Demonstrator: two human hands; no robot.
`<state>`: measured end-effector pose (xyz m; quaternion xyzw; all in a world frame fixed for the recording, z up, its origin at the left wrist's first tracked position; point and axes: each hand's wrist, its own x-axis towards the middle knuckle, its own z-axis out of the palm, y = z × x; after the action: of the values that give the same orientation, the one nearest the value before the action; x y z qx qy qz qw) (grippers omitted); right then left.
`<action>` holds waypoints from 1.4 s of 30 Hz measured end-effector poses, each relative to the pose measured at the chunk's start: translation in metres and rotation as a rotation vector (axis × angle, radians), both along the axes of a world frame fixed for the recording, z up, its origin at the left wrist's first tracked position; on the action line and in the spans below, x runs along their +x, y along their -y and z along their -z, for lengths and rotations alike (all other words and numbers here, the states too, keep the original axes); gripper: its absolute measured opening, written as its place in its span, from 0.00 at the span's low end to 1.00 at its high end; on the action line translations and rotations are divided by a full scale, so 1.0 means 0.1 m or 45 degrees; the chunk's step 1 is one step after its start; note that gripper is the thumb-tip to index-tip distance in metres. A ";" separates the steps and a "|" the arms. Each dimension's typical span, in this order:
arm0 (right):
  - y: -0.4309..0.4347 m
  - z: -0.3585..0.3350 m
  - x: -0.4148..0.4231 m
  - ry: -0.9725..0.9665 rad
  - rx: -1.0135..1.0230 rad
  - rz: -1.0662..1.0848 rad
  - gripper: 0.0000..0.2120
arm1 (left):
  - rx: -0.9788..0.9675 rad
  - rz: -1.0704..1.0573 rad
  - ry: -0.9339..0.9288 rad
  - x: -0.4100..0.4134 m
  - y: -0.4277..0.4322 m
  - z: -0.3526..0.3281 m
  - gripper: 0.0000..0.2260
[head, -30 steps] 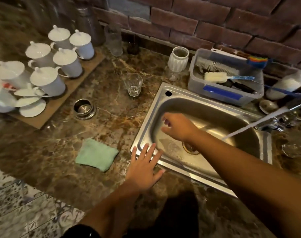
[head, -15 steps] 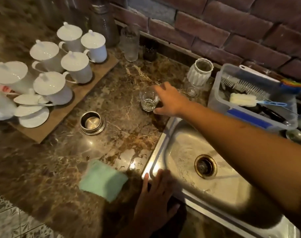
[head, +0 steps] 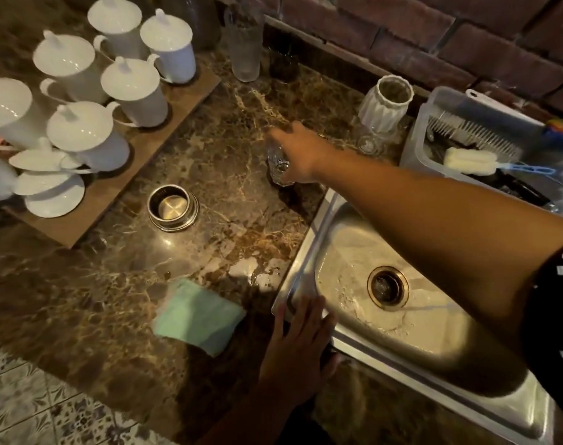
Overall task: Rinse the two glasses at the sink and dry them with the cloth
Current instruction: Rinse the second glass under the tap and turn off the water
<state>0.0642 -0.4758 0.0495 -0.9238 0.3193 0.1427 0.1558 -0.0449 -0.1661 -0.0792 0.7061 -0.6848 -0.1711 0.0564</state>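
The right hand (head: 301, 155) reaches past the far left corner of the stainless steel sink (head: 301, 261), and its fingers curl round a small clear faceted drinking glass (head: 278, 168). The glass is just beyond that corner, over the brown marbled stone countertop (head: 225, 155). It is blurred, so I cannot tell whether its base is touching the stone.

The left hand (head: 301, 345) lies flat on the sink's near left corner, fingers straight and slightly spread, holding nothing. A folded pale green cloth (head: 198, 316) lies on the countertop just to the left of the sink, near that hand.

A second small clear glass (head: 368, 144) stands behind the sink's far edge, at the foot of a white ribbed ceramic vase (head: 386, 104). Well left of the sink sits a round steel cup (head: 172, 207). Farther left, white lidded mugs (head: 135, 91) stand on a wooden board (head: 164, 123).
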 end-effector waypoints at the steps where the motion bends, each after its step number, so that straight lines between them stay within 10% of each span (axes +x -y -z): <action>1: -0.02 -0.01 -0.03 0.002 0.004 0.002 0.40 | -0.001 0.006 0.004 0.00 0.00 0.01 0.30; 26: -1.20 -1.05 -2.89 0.263 0.105 0.419 0.37 | 0.543 -0.091 0.091 -0.26 0.44 -0.85 0.25; 32: -1.33 -0.98 -3.64 0.231 0.166 0.502 0.37 | 0.392 -0.198 -0.696 -0.80 0.86 -1.37 0.25; 42: -1.20 -0.88 -4.25 0.405 0.121 0.610 0.40 | 0.153 -0.167 -1.273 -1.69 1.30 -1.52 0.31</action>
<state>-0.3610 -0.3556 0.1374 -0.8245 0.4928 -0.0300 0.2765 -0.2142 -0.2960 0.0724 0.5814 -0.5173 -0.5233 0.3471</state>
